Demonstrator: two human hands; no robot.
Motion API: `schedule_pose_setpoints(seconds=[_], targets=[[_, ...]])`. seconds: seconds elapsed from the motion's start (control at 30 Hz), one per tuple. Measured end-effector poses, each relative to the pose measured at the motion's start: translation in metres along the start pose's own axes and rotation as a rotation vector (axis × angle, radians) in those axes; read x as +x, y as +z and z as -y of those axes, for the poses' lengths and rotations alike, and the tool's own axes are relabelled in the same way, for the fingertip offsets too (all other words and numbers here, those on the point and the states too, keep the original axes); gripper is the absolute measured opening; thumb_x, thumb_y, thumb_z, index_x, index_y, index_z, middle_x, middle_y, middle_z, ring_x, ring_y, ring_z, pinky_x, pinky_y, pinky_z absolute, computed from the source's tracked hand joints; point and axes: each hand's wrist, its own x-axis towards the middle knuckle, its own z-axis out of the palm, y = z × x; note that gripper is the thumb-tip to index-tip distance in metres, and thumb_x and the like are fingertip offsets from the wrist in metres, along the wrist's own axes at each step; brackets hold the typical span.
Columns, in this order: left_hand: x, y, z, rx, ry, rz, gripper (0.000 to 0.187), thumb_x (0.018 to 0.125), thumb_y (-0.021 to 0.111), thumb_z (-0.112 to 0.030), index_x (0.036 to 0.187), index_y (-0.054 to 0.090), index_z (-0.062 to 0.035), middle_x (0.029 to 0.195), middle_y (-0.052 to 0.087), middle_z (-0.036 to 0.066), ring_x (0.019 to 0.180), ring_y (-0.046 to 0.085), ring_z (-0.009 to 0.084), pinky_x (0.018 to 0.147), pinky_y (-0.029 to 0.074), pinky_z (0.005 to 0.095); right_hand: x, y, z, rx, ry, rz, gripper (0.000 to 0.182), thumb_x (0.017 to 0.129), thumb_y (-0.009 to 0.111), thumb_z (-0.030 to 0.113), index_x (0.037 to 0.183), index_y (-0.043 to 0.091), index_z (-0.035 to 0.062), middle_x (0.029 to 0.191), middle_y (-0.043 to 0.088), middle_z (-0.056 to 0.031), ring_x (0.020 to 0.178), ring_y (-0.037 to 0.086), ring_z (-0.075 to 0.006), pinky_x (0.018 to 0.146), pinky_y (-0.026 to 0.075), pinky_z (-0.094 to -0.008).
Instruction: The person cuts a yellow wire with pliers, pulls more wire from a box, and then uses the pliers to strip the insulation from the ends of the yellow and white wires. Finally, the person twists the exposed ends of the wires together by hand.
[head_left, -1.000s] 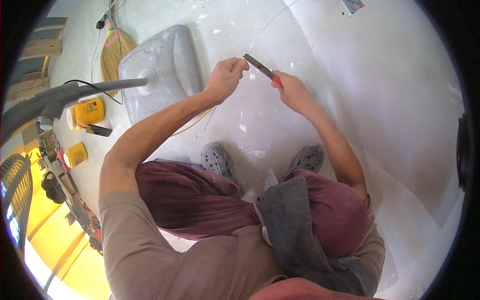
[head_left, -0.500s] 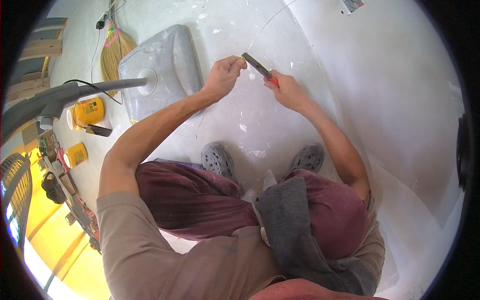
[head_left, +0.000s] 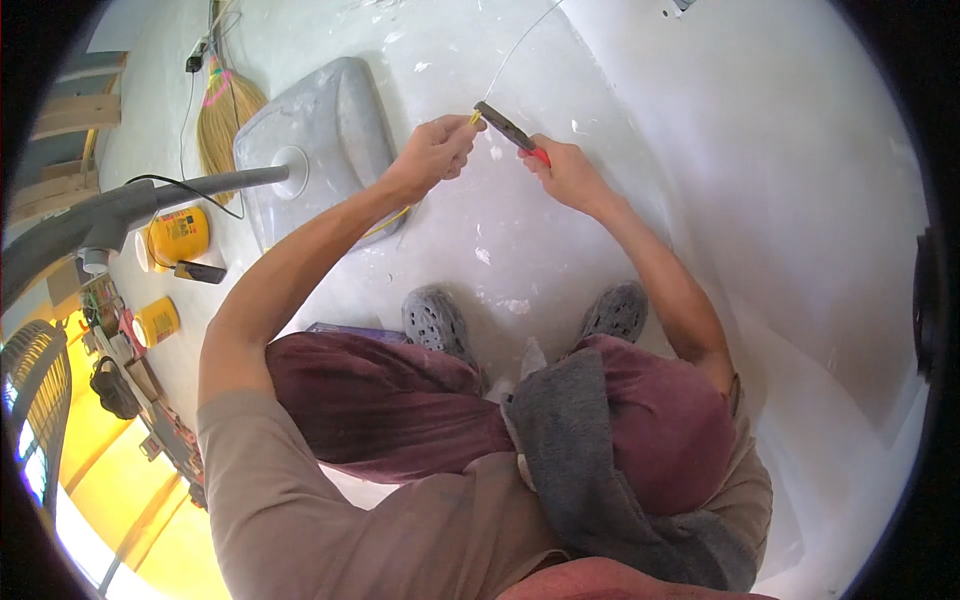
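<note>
Pinched in my left hand [head_left: 437,155] is a small yellow piece [head_left: 475,118], its short end showing above the fingertips. My right hand [head_left: 565,172] is closed round the red handles of dark pliers [head_left: 507,126], whose jaws meet the yellow piece. A thin pale wire [head_left: 512,52] rises from the jaws toward the top of the view. Whether the jaws grip the wire or the yellow piece is too small to tell. A thin yellow strand [head_left: 386,223] shows below my left forearm.
A grey plastic base [head_left: 335,120] with a grey pole [head_left: 225,180] stands at left, beside a straw broom [head_left: 225,125]. Two yellow tubs [head_left: 180,234] [head_left: 157,321], a fan [head_left: 40,400] and assorted tools are further left. My grey clogs [head_left: 435,320] rest on the floor.
Both hands and the pliers have shifted slightly left in the view. More of the yellow piece shows at my left fingertips, and a yellow strand now shows below my left forearm.
</note>
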Motion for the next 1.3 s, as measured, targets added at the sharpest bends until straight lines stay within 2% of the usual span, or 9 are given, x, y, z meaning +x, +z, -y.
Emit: schedule_pose_setpoints(seconds=[0.07, 0.43, 0.6, 0.67, 0.7, 0.8, 0.87, 1.07, 1.3], targets=[[-0.002, -0.008, 0.011, -0.062, 0.038, 0.064, 0.037, 0.105, 0.056, -0.03, 0.126, 0.064, 0.0001, 0.089, 0.056, 0.0, 0.071, 0.049, 0.0103, 0.063, 0.043, 0.0256, -0.001, -0.001, 0.002, 0.086, 0.036, 0.01, 0.017, 0.099, 0.061, 0.016, 0.1, 0.063, -0.001, 0.084, 0.068, -0.0245, 0.08, 0.066, -0.0428, 0.072, 0.048, -0.0481], [-0.021, -0.004, -0.006, 0.008, -0.116, 0.069, 0.045, 0.101, 0.061, -0.032, 0.129, 0.062, 0.0028, 0.09, 0.062, 0.006, 0.07, 0.054, 0.0134, 0.063, 0.045, 0.0279, -0.008, -0.001, -0.015, 0.139, 0.002, 0.044, 0.016, 0.098, 0.062, 0.017, 0.103, 0.065, 0.002, 0.081, 0.068, -0.0148, 0.073, 0.063, -0.0269, 0.071, 0.049, -0.0392], [-0.018, 0.002, -0.002, -0.018, -0.164, 0.064, 0.039, 0.1, 0.062, -0.03, 0.125, 0.064, -0.0001, 0.083, 0.057, 0.001, 0.064, 0.046, 0.0088, 0.054, 0.036, 0.0238, -0.015, -0.007, -0.022, 0.13, 0.044, 0.125, 0.019, 0.098, 0.063, 0.022, 0.102, 0.064, 0.0028, 0.079, 0.066, -0.0137, 0.071, 0.06, -0.024, 0.069, 0.047, -0.0373], [-0.016, 0.005, 0.002, -0.055, -0.167, 0.055, 0.034, 0.101, 0.063, -0.026, 0.123, 0.065, 0.0001, 0.081, 0.056, 0.002, 0.061, 0.044, 0.0086, 0.052, 0.034, 0.0247, -0.018, -0.006, -0.027, 0.096, 0.087, 0.156, 0.022, 0.101, 0.062, 0.021, 0.113, 0.065, 0.0021, 0.083, 0.069, -0.0076, 0.076, 0.062, -0.0157, 0.073, 0.049, -0.0333], [-0.015, 0.006, 0.003, -0.092, -0.169, 0.049, 0.029, 0.102, 0.063, -0.022, 0.12, 0.065, 0.0002, 0.078, 0.056, 0.003, 0.058, 0.042, 0.0083, 0.049, 0.032, 0.0256, -0.021, -0.008, -0.022, 0.093, 0.085, 0.161, 0.022, 0.101, 0.062, 0.021, 0.113, 0.065, 0.0021, 0.083, 0.069, -0.0076, 0.076, 0.062, -0.0157, 0.073, 0.049, -0.0333], [-0.016, 0.007, 0.005, -0.093, -0.159, 0.047, 0.029, 0.103, 0.061, -0.023, 0.12, 0.065, 0.0005, 0.079, 0.056, 0.003, 0.059, 0.044, 0.0089, 0.05, 0.034, 0.026, -0.031, -0.01, -0.014, 0.072, 0.091, 0.108, 0.022, 0.099, 0.063, 0.022, 0.106, 0.064, 0.0014, 0.08, 0.068, -0.0147, 0.073, 0.064, -0.0286, 0.071, 0.049, -0.0404], [-0.015, 0.007, 0.007, -0.079, -0.133, 0.043, 0.029, 0.104, 0.061, -0.023, 0.12, 0.065, 0.0006, 0.08, 0.056, 0.003, 0.06, 0.046, 0.0093, 0.051, 0.037, 0.0263, -0.035, -0.004, -0.022, -0.087, 0.011, 0.036, 0.027, 0.098, 0.065, 0.022, 0.119, 0.063, 0.0035, 0.09, 0.068, -0.0165, 0.086, 0.067, -0.0328, 0.074, 0.05, -0.0431], [-0.02, 0.007, 0.006, -0.072, -0.107, 0.097, 0.036, 0.105, 0.057, -0.025, 0.129, 0.061, 0.0009, 0.084, 0.056, 0.002, 0.07, 0.053, 0.0104, 0.062, 0.046, 0.0276, -0.047, 0.021, -0.027, -0.604, -0.022, -0.119, 0.05, 0.091, 0.073, 0.026, 0.134, 0.055, 0.0097, 0.113, 0.058, -0.0175, 0.108, 0.057, -0.0365, 0.09, 0.046, -0.0487], [-0.018, 0.011, 0.017, -0.127, -0.136, 0.112, 0.04, 0.102, 0.063, -0.033, 0.124, 0.062, -0.0002, 0.087, 0.059, 0.003, 0.074, 0.058, 0.0119, 0.068, 0.052, 0.0277, -0.047, 0.027, -0.03, -0.595, -0.128, -0.242, 0.053, 0.086, 0.077, 0.025, 0.131, 0.059, 0.0061, 0.111, 0.057, -0.0158, 0.107, 0.055, -0.0356, 0.095, 0.043, -0.0504]])
